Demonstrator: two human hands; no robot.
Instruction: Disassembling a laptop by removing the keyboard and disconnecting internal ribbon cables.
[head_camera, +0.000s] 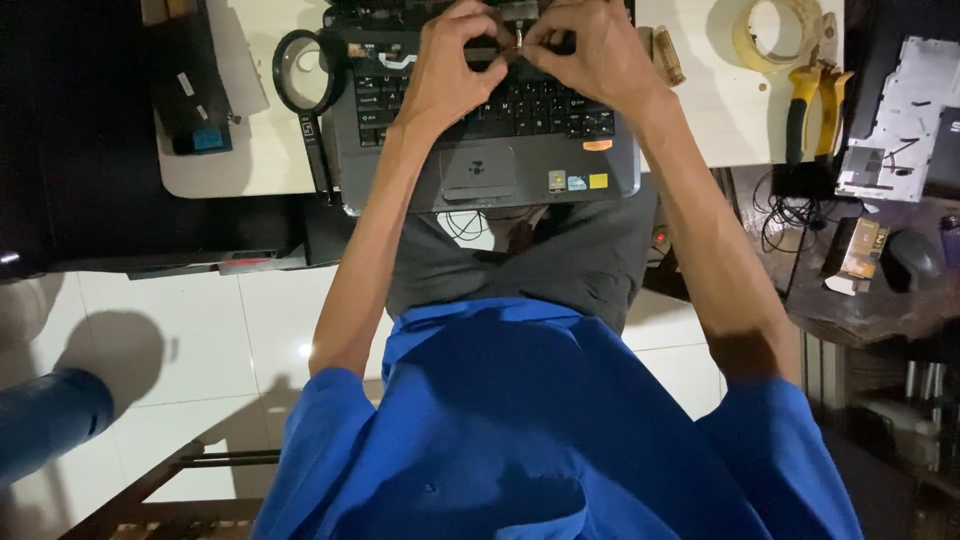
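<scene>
Grey laptop, both hands at its far edge

Grey plastic laptop base (490, 170), matte, rounded corners, lies flat on a pale tabletop (700, 110), its near edge hanging over the person's lap. Black keyboard, square touchpad, small coloured stickers on the palm rest.

Left hand (450, 70) and right hand (590, 55) meet above the top key row, wrists raised, fingers curled tight toward each other. Between the fingertips sits a small metallic part (518, 38), slim and shiny; which hand actually pinches it cannot be told. Both forearms run straight up from blue sleeves.

Round black-rimmed magnifying glass (305, 72) lies just beside the laptop's left edge, its handle pointing toward the person. Roll of clear tape (775, 35) and yellow-handled pliers (810, 105) rest well to the right.
</scene>
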